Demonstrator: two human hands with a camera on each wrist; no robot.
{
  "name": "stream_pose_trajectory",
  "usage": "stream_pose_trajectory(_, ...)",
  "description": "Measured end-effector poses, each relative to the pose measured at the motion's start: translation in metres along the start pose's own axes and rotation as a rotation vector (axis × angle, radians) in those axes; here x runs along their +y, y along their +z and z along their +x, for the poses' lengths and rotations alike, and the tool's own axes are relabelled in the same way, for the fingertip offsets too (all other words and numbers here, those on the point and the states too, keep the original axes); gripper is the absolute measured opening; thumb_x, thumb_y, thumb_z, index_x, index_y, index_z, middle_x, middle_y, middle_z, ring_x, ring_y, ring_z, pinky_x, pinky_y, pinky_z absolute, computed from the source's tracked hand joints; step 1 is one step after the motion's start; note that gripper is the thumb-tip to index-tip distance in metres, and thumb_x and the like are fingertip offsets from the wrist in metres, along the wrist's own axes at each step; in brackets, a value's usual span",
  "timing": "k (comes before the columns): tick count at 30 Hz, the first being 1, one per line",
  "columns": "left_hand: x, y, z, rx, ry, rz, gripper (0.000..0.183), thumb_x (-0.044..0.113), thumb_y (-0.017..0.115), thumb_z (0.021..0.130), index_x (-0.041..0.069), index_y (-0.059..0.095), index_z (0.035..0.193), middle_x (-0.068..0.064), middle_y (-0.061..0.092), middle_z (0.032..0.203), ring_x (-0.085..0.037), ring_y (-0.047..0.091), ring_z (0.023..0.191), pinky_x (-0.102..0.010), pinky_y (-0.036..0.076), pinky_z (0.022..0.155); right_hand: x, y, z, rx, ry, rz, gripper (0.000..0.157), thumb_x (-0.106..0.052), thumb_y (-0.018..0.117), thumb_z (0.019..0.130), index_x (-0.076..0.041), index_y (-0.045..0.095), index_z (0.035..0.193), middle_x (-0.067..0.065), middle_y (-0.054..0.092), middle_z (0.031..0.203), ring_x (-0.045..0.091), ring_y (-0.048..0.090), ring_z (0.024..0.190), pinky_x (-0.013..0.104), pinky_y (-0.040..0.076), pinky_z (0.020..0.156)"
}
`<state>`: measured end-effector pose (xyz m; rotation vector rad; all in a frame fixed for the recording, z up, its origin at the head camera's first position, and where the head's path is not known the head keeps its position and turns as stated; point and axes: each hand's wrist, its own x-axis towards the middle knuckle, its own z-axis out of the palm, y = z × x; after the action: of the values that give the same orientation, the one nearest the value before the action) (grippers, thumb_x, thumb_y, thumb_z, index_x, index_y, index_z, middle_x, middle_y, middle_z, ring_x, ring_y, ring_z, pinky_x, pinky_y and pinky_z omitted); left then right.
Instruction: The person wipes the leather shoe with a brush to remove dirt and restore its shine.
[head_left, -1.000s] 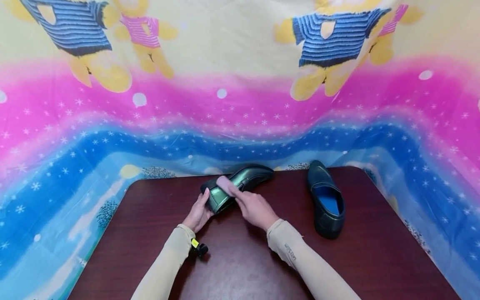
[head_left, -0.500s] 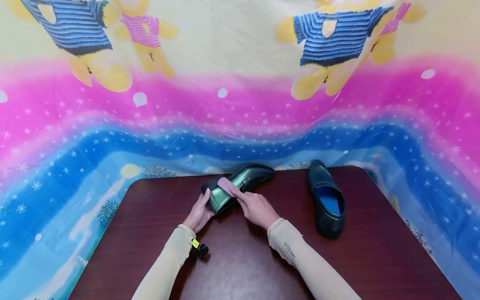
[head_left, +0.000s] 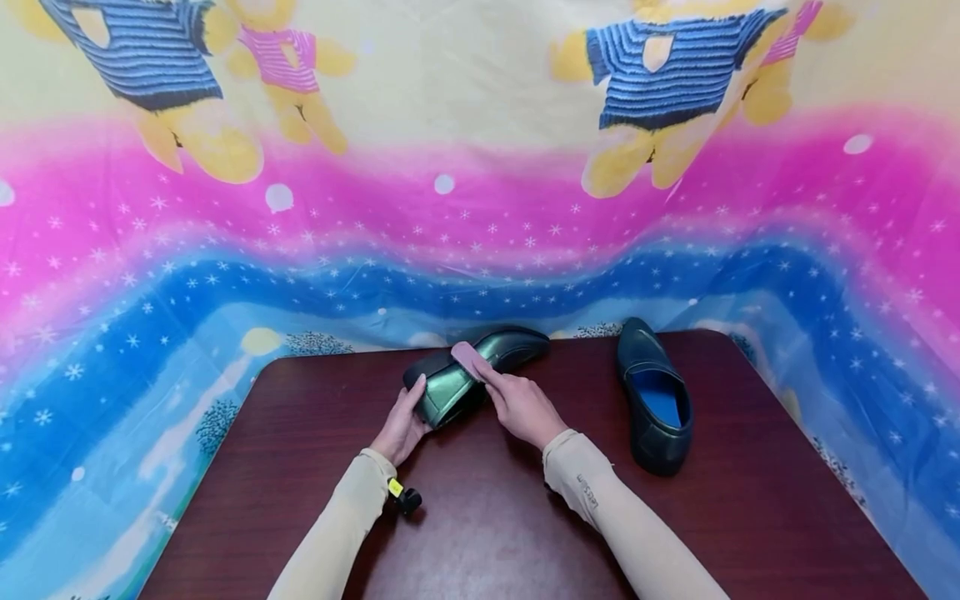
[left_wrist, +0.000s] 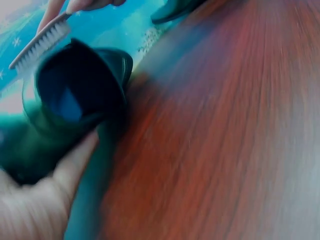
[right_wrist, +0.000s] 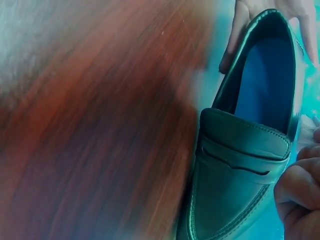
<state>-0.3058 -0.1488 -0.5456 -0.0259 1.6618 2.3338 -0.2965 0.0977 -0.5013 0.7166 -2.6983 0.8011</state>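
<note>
A dark green leather loafer [head_left: 444, 400] is tilted on its side near the table's far edge, sole away from me. My left hand [head_left: 402, 427] grips its heel, thumb along the side. In the right wrist view the loafer [right_wrist: 235, 185] shows its strap and blue insole. With my right hand [head_left: 525, 410] I hold a brush [head_left: 468, 358] with a pinkish back against the loafer's upper side. White bristles show on the brush [left_wrist: 42, 46] in the left wrist view, at the side of the shoe's opening. A matching loafer [head_left: 652, 408] stands upright at the right.
The dark red wooden table [head_left: 300, 467] ends just behind the held loafer. A patterned cloth [head_left: 480, 208] hangs behind it and at both sides. A small black device with a yellow tag [head_left: 407, 500] is at my left wrist.
The brush and my right hand have shifted right and slightly up along the loafer's side, toward the toe. My left hand keeps its grip on the heel, barely moving.
</note>
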Motion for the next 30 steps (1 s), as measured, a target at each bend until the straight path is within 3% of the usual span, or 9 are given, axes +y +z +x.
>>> stream_pose_trajectory(4, 0.003, 0.006, -0.002, 0.048, 0.000, 0.050, 0.070, 0.042, 0.062, 0.103, 0.017, 0.021, 0.154, -0.013, 0.053, 0.140, -0.016, 0.065, 0.109, -0.037, 0.053, 0.091, -0.002, 0.003, -0.003, -0.009, 0.010, 0.041, 0.054, -0.016, 0.058, 0.107, -0.033, 0.046, 0.157, 0.006, 0.076, 0.110, 0.017, 0.068, 0.087, 0.037, 0.055, 0.079)
stream_pose_trajectory(7, 0.005, 0.006, -0.004, 0.067, -0.007, 0.079, 0.070, 0.040, 0.064, 0.102, 0.017, 0.023, 0.154, -0.014, 0.052, 0.141, -0.015, 0.066, 0.108, -0.035, 0.054, 0.089, -0.003, 0.006, -0.005, -0.016, -0.030, 0.033, 0.054, -0.015, 0.060, 0.106, -0.031, 0.048, 0.156, 0.005, 0.077, 0.108, 0.015, 0.067, 0.084, 0.035, 0.054, 0.077)
stream_pose_trajectory(12, 0.008, 0.000, -0.007, 0.087, -0.010, 0.076, 0.068, 0.039, 0.063, 0.102, 0.015, 0.027, 0.154, -0.014, 0.056, 0.138, -0.015, 0.067, 0.105, -0.035, 0.055, 0.088, 0.000, 0.005, -0.003, 0.006, -0.094, -0.042, 0.052, -0.015, 0.060, 0.105, -0.029, 0.050, 0.155, 0.002, 0.071, 0.086, 0.014, 0.060, 0.069, 0.035, 0.051, 0.066)
stream_pose_trajectory(17, 0.010, -0.005, -0.008, 0.061, -0.010, 0.065, 0.066, 0.037, 0.063, 0.103, 0.015, 0.028, 0.155, -0.012, 0.058, 0.137, -0.015, 0.068, 0.106, -0.036, 0.055, 0.089, 0.018, -0.005, 0.003, 0.059, 0.034, -0.094, 0.049, -0.017, 0.059, 0.106, -0.031, 0.053, 0.153, 0.002, 0.061, 0.074, 0.015, 0.048, 0.056, 0.034, 0.044, 0.057)
stream_pose_trajectory(22, 0.012, -0.006, -0.008, 0.047, -0.009, 0.078, 0.066, 0.038, 0.063, 0.103, 0.016, 0.028, 0.155, -0.012, 0.056, 0.137, -0.016, 0.067, 0.106, -0.037, 0.054, 0.090, 0.028, -0.018, 0.003, 0.042, 0.174, -0.053, 0.050, -0.019, 0.056, 0.108, -0.031, 0.049, 0.155, 0.004, 0.062, 0.078, 0.017, 0.045, 0.055, 0.034, 0.041, 0.058)
stream_pose_trajectory(25, 0.013, -0.006, -0.006, 0.042, -0.016, 0.083, 0.065, 0.037, 0.062, 0.103, 0.017, 0.027, 0.155, -0.012, 0.055, 0.138, -0.015, 0.066, 0.107, -0.037, 0.053, 0.090, 0.021, -0.019, 0.001, 0.026, 0.133, -0.031, 0.051, -0.019, 0.055, 0.108, -0.031, 0.046, 0.157, 0.005, 0.068, 0.086, 0.018, 0.051, 0.060, 0.035, 0.045, 0.062)
stream_pose_trajectory(30, 0.013, -0.007, -0.005, 0.029, -0.017, 0.100, 0.066, 0.036, 0.060, 0.104, 0.017, 0.025, 0.156, -0.014, 0.054, 0.140, -0.016, 0.066, 0.108, -0.038, 0.053, 0.091, -0.002, -0.007, -0.002, -0.009, -0.030, -0.035, 0.051, -0.018, 0.055, 0.108, -0.030, 0.047, 0.156, 0.004, 0.071, 0.091, 0.019, 0.062, 0.073, 0.038, 0.051, 0.069)
